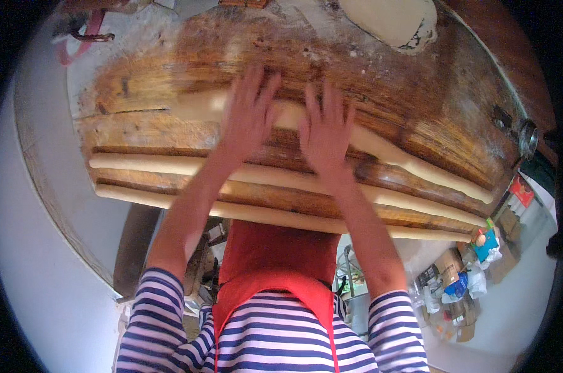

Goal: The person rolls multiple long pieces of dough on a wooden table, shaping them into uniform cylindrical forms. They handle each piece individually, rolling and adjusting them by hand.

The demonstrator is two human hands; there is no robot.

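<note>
Both my hands lie palm down, fingers spread and pointing away from me, on a long rope of pale dough (426, 172). My left hand (251, 114) presses on its left part, which is blurred, and my right hand (327, 123) presses a little further right. Nearer to me, two more long dough ropes run across the wooden work board (272, 142). The upper one (146, 163) passes under my forearms. The lower one (272, 214) runs along the near edge of the board, also under my forearms.
A large flat piece of dough (388, 18) lies at the far right of the floured board. A pink-red looped object (76, 49) is at the far left. A metal, round-ended object (527, 139) stands at the right edge. Boxes and bags (454, 284) are piled below right.
</note>
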